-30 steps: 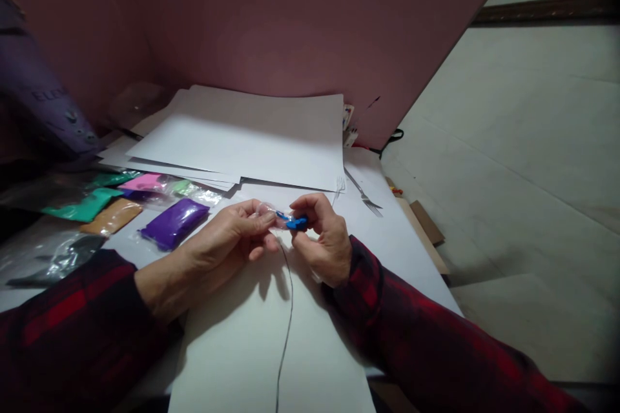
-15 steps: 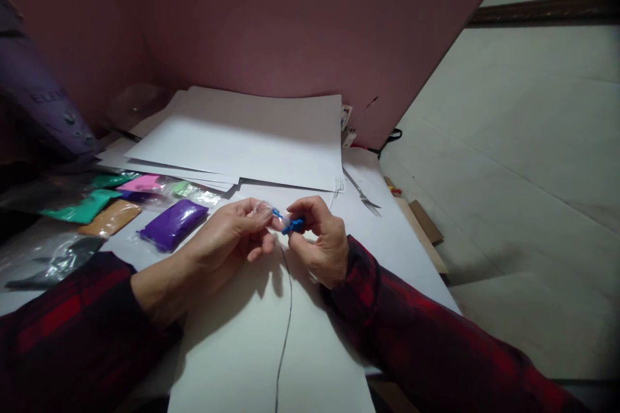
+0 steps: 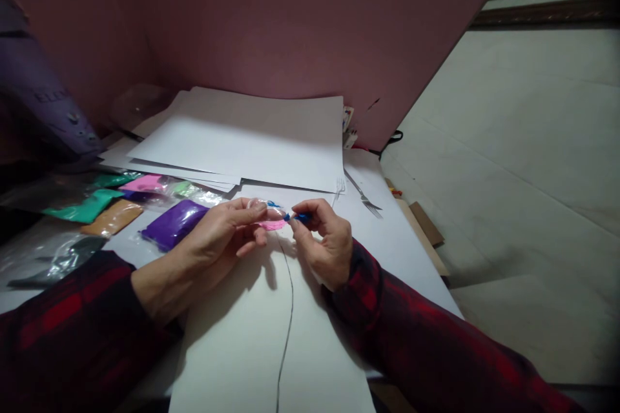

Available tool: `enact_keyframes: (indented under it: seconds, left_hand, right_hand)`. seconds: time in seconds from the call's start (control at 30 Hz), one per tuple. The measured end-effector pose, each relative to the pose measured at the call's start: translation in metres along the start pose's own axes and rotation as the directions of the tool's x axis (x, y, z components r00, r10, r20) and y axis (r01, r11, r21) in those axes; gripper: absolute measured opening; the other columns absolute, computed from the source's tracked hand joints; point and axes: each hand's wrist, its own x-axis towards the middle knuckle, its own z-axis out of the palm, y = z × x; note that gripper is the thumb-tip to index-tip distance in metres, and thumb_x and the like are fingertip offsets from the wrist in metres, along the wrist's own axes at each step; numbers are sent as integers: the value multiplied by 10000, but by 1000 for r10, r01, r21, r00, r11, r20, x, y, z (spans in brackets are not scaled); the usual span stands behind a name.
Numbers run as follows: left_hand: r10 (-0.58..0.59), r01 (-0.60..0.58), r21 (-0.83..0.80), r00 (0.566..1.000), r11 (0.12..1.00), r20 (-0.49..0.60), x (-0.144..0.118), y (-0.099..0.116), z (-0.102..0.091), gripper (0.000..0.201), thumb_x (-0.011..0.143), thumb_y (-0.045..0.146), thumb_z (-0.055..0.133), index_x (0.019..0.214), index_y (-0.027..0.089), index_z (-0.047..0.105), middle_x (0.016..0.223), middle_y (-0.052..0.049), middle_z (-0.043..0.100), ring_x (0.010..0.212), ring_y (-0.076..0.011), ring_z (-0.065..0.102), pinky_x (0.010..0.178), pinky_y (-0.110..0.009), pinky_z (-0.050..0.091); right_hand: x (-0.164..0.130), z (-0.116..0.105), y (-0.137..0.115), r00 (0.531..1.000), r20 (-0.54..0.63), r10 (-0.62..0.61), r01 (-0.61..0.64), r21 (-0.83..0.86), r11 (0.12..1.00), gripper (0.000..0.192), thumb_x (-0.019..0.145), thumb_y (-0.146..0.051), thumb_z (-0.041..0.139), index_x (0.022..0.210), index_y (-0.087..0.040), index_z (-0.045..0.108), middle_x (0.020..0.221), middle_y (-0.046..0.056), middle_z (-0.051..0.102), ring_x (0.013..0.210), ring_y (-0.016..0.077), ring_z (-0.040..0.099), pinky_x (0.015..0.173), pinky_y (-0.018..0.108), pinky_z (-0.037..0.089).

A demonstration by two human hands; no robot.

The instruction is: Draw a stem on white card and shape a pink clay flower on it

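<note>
My left hand (image 3: 227, 229) pinches a small clear plastic bag (image 3: 275, 208) with blue bits clinging inside it. Between the thumb and finger of my right hand (image 3: 322, 235) is a lump of blue clay (image 3: 302, 217), drawn out towards the bag and still touching it. Both hands are close together above a sheet of white paper (image 3: 232, 348), which has a dark curved line (image 3: 289, 316) drawn down it. Just below the bag, a pink patch of clay (image 3: 272, 225) shows at the far end of the sheet, partly hidden by my hands.
Bagged clay lies at left: purple (image 3: 174, 224), brown (image 3: 112, 217), green (image 3: 82, 205) and pink (image 3: 144, 182). A stack of white sheets (image 3: 242, 135) rests against the pink wall (image 3: 271, 26). A metal fork (image 3: 364, 197) and a clear plastic fork (image 3: 340, 186) lie at right.
My right hand has shifted slightly right, stretching the blue clay away from the bag. The pink patch beneath now shows more clearly.
</note>
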Motion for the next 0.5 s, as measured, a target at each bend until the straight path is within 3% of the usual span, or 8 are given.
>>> enact_keyframes:
  seconds: [0.07, 0.2, 0.3, 0.5]
  left_hand:
    - [-4, 4, -3, 1000, 1000, 2, 0, 0, 0, 162, 819, 167, 666, 685, 137, 580, 708, -56, 669, 397, -46, 432, 326, -148, 290]
    - [-26, 25, 19, 999, 1000, 40, 0, 0, 1, 196, 852, 204, 632, 675, 140, 578, 469, 22, 510, 360, -55, 374, 333, -149, 279]
    - [-41, 38, 55, 998, 998, 49, 0, 0, 2, 194, 859, 227, 624, 691, 135, 596, 442, 34, 474, 357, -54, 355, 342, -151, 273]
    - [-64, 62, 37, 996, 997, 56, -2, 0, 0, 181, 838, 237, 616, 691, 134, 634, 436, 32, 437, 365, -59, 357, 353, -163, 289]
  right_hand:
    - [1, 0, 1, 999, 26, -30, 29, 19, 999, 126, 827, -192, 601, 953, -177, 605, 773, 25, 648, 617, 127, 592, 591, 285, 511]
    - [2, 0, 0, 998, 36, -57, 57, 21, 998, 212, 788, -253, 701, 958, -163, 610, 798, 33, 664, 638, 136, 614, 606, 291, 512]
    - [2, 0, 0, 998, 22, -55, 55, 3, 998, 138, 807, -252, 686, 896, -171, 619, 765, 22, 653, 615, 126, 590, 579, 277, 491]
    - [2, 3, 8, 994, 44, 98, -105, 208, 972, 94, 863, -269, 618, 896, -181, 608, 586, -40, 548, 483, 98, 517, 481, 241, 450]
